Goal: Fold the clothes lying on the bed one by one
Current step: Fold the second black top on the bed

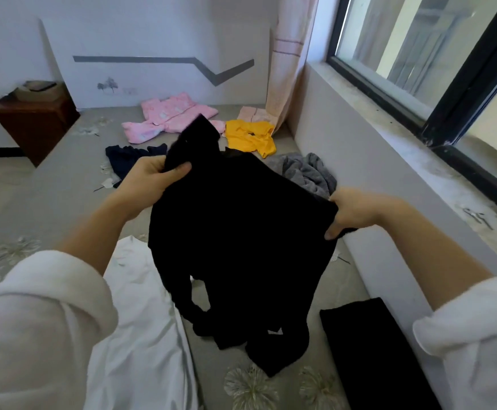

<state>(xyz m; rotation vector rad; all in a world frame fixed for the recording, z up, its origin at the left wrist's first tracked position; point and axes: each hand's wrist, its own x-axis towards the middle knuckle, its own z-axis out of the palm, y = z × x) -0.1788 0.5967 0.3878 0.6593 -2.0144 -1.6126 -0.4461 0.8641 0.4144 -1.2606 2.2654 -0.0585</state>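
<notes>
Left hand (155, 176) and right hand (351, 211) each pinch an upper edge of the black garment (241, 247), held at frame centre, hem trailing on the bed (49, 196). Level both grips, then lay it flat

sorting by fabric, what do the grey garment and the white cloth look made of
Grey garment: probably fleece or terry, matte, with a fuzzy napped surface. White cloth: seemingly satin or smooth synthetic, from its soft sheen and crisp creases; fibre uncertain.
</notes>
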